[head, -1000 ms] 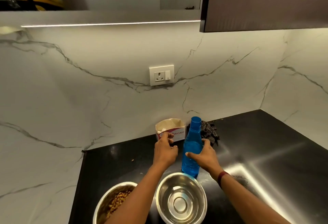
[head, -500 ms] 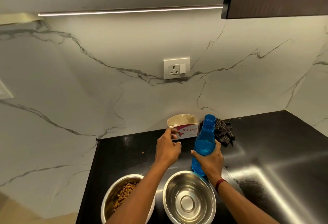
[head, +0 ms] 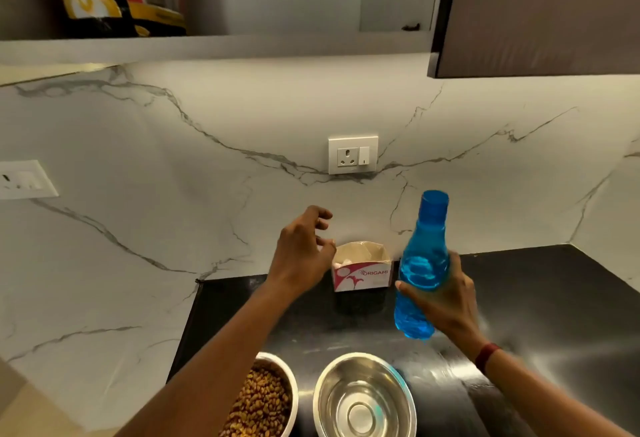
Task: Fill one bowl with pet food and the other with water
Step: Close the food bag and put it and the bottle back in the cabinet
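**Item 1, food bowl** point(head: 293, 381): steel, at the near edge of the black counter point(head: 554, 298), holding brown kibble point(head: 263, 402). The food half of the task looks done.

**Item 2, left hand** point(head: 303, 249): raised in the air over the left edge of the tissue box point(head: 362, 274). The fingers are apart and half-curled, holding nothing.

**Item 3, empty bowl** point(head: 363, 376): steel and dry inside, just beside the food bowl on its right.

**Item 4, blue bottle** point(head: 420, 270): apparently lifted clear of the counter. The long axis is near upright, with the capped neck tipped slightly right. Its base hangs beyond the empty bowl and a little to the right.

**Item 5, right hand** point(head: 450, 298): wrapped round the bottle's lower body from the right side.

**Note on relation:** the cap sits at the top end of the axis, level with the free left hand and to its right. The left hand is the nearer and the only free one for unscrewing. The pour would then need the neck swung down and left, toward the empty bowl.
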